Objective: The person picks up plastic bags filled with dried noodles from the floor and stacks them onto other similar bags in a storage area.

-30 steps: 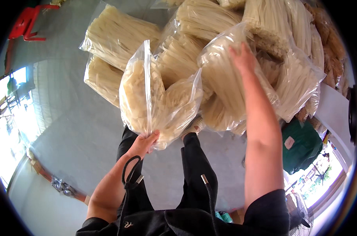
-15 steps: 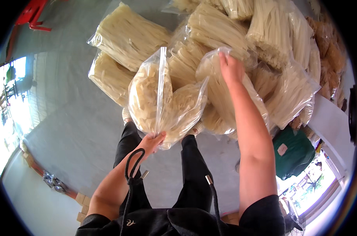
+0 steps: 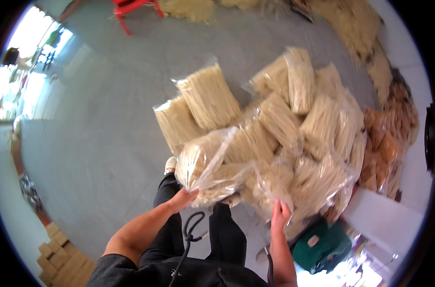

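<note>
By the L grip (image 3: 185,197), a clear bag of pale strips (image 3: 193,160) is clenched at its gathered neck, bulging just beyond the knuckles; by the R grip (image 3: 280,213), plastic of what seems a 2nd bag (image 3: 265,189) is pinched. Two bags, approx., are thus in hand; other filled bags (image 3: 210,98), on the floor (image 3: 112,119) beyond both grips, are untouched. L forearm is angled inward, R extended fwd.; seals can't be judged.

Left grip (image 3: 182,199), right grip (image 3: 280,214), pinched clear bags (image 3: 198,155)
</note>
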